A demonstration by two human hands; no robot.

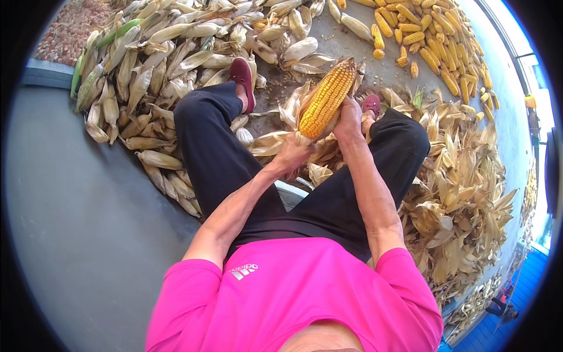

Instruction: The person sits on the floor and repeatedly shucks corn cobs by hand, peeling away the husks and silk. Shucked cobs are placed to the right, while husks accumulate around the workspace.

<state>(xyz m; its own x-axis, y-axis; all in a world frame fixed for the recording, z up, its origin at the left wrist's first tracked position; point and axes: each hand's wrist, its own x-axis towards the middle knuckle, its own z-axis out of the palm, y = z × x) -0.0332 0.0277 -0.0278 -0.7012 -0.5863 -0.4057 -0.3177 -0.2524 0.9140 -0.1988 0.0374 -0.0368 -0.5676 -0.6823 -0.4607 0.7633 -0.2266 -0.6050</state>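
A yellow ear of corn (326, 100) is held tilted between my knees, its tip pointing up and to the right. Its kernels are bare on the side facing me, and pale husk (299, 105) hangs peeled back at its left. My left hand (294, 154) is closed around the ear's lower end, where the husk gathers. Along the ear's right side, my right hand (348, 116) grips dry husk near the upper half; its fingertips are partly hidden behind the ear. Loose husks (321, 174) lie below both hands.
Unhusked ears (171, 66) are heaped at the left and far left. Bare yellow ears (440, 39) form a pile at the far right. Stripped husks (457, 189) mound beside my right leg. Part of a pale seat (291, 193) shows between my thighs. Another person (501, 306) is distant at lower right.
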